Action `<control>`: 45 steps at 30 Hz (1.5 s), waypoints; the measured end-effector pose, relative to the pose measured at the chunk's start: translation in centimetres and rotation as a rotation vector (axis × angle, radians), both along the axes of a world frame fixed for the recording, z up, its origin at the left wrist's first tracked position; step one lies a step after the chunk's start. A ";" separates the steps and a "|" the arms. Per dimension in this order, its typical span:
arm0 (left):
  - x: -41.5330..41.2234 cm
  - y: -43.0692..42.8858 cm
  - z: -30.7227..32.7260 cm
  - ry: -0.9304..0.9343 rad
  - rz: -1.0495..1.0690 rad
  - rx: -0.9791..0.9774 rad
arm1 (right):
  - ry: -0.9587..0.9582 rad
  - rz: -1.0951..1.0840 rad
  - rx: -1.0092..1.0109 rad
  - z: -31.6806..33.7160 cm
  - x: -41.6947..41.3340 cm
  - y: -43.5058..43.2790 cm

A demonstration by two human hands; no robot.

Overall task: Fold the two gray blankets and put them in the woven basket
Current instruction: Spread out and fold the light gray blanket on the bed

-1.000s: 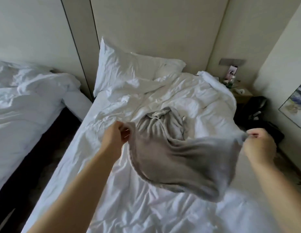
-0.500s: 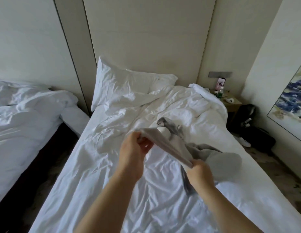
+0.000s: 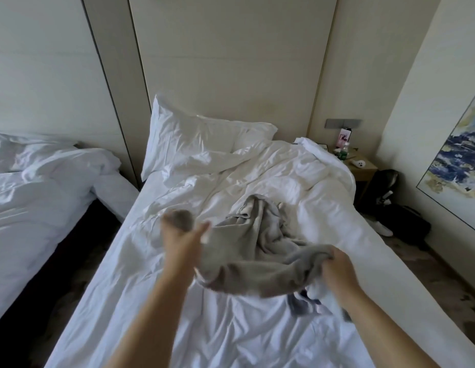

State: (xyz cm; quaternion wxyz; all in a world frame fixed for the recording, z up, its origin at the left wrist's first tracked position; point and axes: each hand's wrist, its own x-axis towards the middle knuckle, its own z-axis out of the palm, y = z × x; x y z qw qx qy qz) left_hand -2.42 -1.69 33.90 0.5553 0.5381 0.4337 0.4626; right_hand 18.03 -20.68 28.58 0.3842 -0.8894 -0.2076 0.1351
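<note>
A gray blanket (image 3: 247,266) hangs slack between my two hands above the white bed (image 3: 178,328). My left hand (image 3: 182,239) grips one corner of it, with a bit of gray cloth bunched above the fist. My right hand (image 3: 337,269) grips the other end lower down at the right. Behind them, a second gray blanket (image 3: 260,221) lies crumpled on the bed's middle; where one blanket ends and the other begins is hard to tell. No woven basket is in view.
A white pillow (image 3: 199,139) and a rumpled duvet (image 3: 297,176) fill the bed's head. A second white bed (image 3: 39,197) stands left across a dark gap. A nightstand (image 3: 362,171) and dark bags (image 3: 401,221) sit on the right floor.
My hands have moved apart again after coming close together, and the gray blanket now sags between them. The view has tilted up slightly.
</note>
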 end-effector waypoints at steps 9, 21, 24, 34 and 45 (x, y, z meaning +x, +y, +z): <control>2.4 -2.3 -4.5 0.655 -0.447 0.516 | -0.367 0.421 -0.078 4.3 -4.5 4.4; -4.7 4.3 5.0 0.048 -0.018 -0.129 | -0.070 0.069 -0.443 -3.4 2.6 -2.9; -1.3 0.1 3.4 0.292 -0.242 -0.052 | -0.061 0.492 -0.330 0.0 -3.1 1.9; -3.8 -0.2 6.9 0.030 -0.584 -0.445 | -0.429 0.330 -0.193 -1.7 -4.6 6.3; -5.2 3.2 2.7 0.525 -0.093 0.136 | 0.119 -0.201 0.358 4.0 4.9 2.3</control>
